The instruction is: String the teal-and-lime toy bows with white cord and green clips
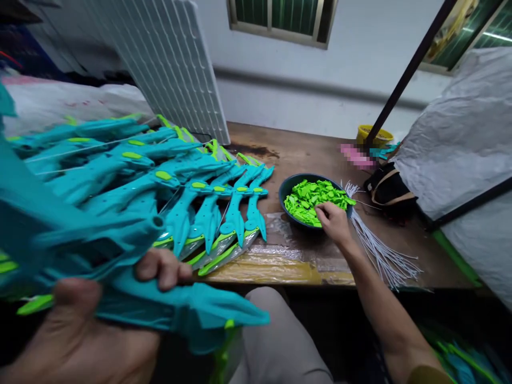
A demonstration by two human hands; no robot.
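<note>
My left hand (108,314) is wrapped round the grip of a teal plastic toy bow (144,304), close to the camera at lower left. One pointed end of this bow reaches right, over my leg, with a bright green part below it. At the middle right, my right hand (333,221) is over the near right side of a dark bowl (285,205) heaped with small bright green plastic pieces (306,194). Its fingers are curled together against the pieces; whatever is between the fingertips is hidden.
Several teal toy bows (184,213) lie in overlapping rows on the brown table (260,133). White cords (380,250) fan out right of the bowl. Further right are a black bag (390,186), a yellow tub (376,134) and white sacking (460,128). A ribbed white panel (172,58) leans behind.
</note>
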